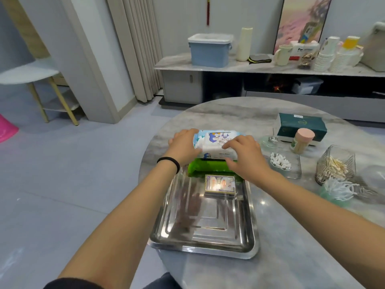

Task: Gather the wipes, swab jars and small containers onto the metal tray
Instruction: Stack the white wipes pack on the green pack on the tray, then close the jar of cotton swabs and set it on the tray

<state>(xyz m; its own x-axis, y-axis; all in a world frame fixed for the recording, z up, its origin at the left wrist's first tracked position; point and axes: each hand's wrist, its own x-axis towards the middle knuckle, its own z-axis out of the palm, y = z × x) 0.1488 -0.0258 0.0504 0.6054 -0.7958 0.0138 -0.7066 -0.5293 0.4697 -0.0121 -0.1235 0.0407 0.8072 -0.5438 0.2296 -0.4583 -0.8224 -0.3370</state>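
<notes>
A blue-and-white pack of wipes (216,142) is held between my left hand (184,147) and my right hand (244,158), just above a green pack (208,168) lying at the far end of the metal tray (204,243). A small printed box (220,184) rests on the tray in front of the green pack. To the right on the table stand a glass dish of cotton swabs (281,162), a clear jar of wooden-stemmed swabs (335,165), a pink-lidded jar (303,142) and a pile of white picks (337,189).
The round marble table (229,113) ends just left of the tray, with open floor beyond. A dark green tissue box (302,126) and a glass lid (270,140) sit at the back right. A sideboard with a blue bin (210,51) stands behind.
</notes>
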